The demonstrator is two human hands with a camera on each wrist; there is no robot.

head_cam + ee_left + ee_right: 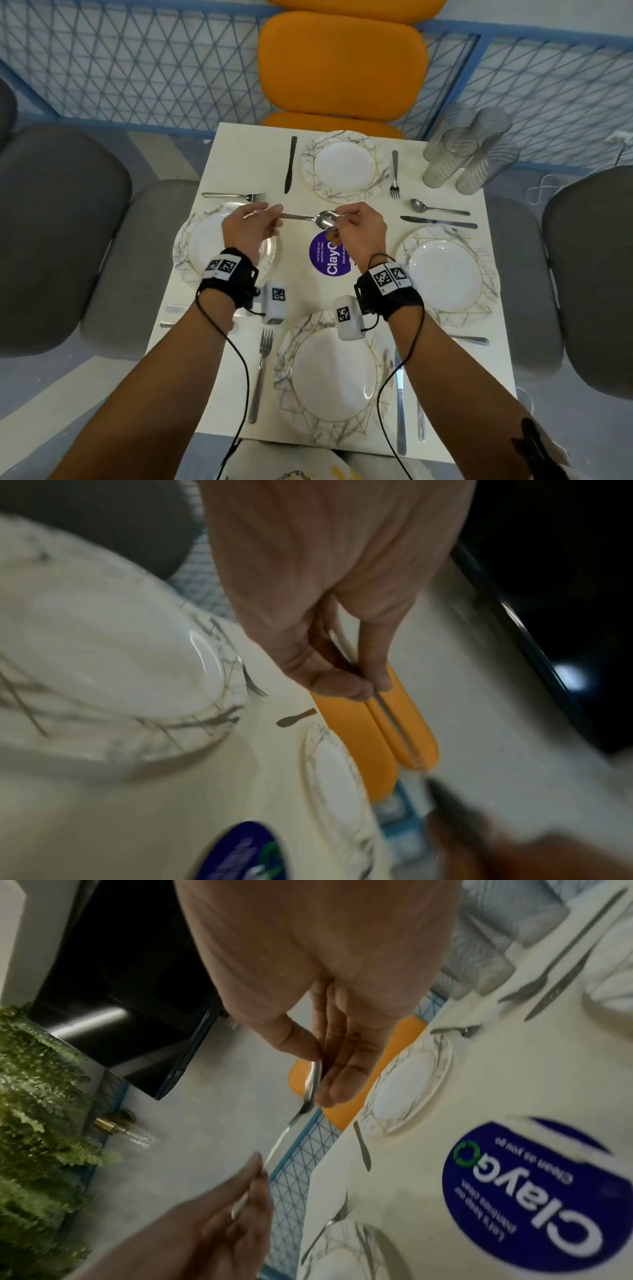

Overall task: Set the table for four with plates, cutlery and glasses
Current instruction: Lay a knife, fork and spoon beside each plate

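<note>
A steel spoon (322, 219) hangs level above the middle of the white table (236, 274), held at both ends. My left hand (272, 216) pinches its handle (394, 723) between thumb and fingertips. My right hand (340, 224) pinches the bowl end (313, 1080). Four marble-rimmed plates lie on the table: far (344, 166), left (202, 240), right (445, 270) and near (329, 373). Several clear glasses (469, 154) stand bunched at the far right corner. A knife (290, 164) and a fork (395, 174) flank the far plate.
A fork (236, 196) lies by the left plate; a spoon (431, 207) and knife (438, 222) by the right one; a fork (262, 370) and knife (399, 394) by the near one. A purple sticker (330, 253) marks the centre. Grey chairs (58, 233) and an orange one (342, 65) surround the table.
</note>
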